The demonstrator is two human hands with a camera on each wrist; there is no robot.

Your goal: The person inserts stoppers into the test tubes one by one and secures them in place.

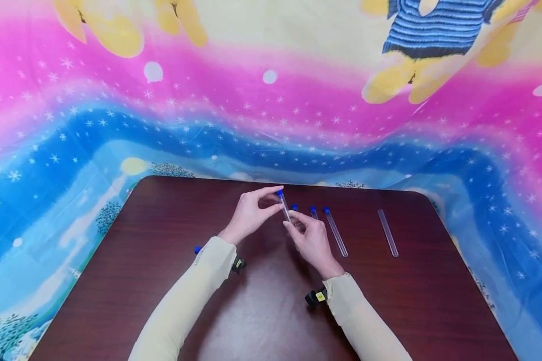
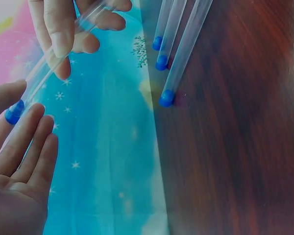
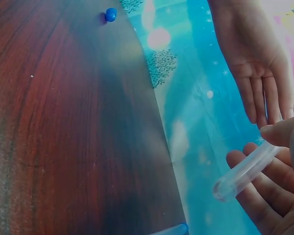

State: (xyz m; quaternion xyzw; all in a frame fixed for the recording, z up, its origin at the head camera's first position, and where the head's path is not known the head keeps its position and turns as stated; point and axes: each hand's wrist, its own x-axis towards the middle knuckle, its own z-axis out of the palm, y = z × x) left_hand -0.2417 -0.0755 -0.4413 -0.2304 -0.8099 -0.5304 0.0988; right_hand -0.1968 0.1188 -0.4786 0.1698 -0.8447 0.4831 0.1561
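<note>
A clear test tube with a blue cap is held slanted above the far part of the table. My left hand pinches its capped end between thumb and index finger; the other fingers extend loosely in the left wrist view. Lower down, my right hand grips the tube between thumb and fingers. The rounded bottom of the tube sticks out past the right fingers in the right wrist view. Behind the right hand lie three more blue-capped test tubes, partly hidden by it in the head view.
An uncapped test tube lies farther right on the dark wooden table. A loose blue cap sits at the left, partly behind the left sleeve in the head view. A patterned cloth hangs around the table's edges.
</note>
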